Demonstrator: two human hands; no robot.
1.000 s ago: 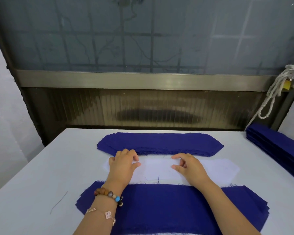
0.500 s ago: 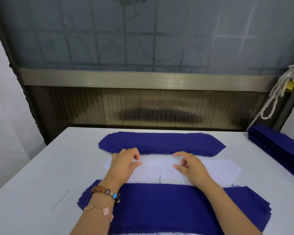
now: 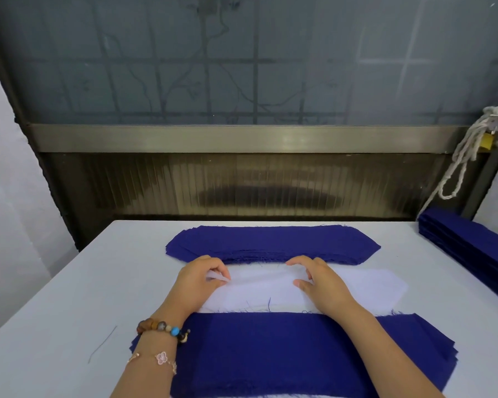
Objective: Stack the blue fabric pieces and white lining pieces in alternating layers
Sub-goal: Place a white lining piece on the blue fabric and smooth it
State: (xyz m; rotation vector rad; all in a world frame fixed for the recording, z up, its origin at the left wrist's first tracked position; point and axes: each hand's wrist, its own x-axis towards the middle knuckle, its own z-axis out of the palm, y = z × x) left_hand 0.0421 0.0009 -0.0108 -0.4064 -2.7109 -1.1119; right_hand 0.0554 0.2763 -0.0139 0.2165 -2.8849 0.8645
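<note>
Your left hand [image 3: 199,281] and right hand [image 3: 321,284] pinch the white lining [image 3: 365,291] at its far edge; it looks thin, so two sheets may lift together.

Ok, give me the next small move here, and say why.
Probably lift the white lining piece and lay it on the near blue stack: the left hand and right hand pinch its far edge, and that stack's top layer is blue.

On the white table [image 3: 55,297], the left hand [image 3: 197,281] and right hand [image 3: 321,280] pinch a thin white lining piece [image 3: 362,288], which lies between the far stack of blue fabric pieces [image 3: 270,242] and the near stack of blue fabric pieces [image 3: 270,351].
</note>
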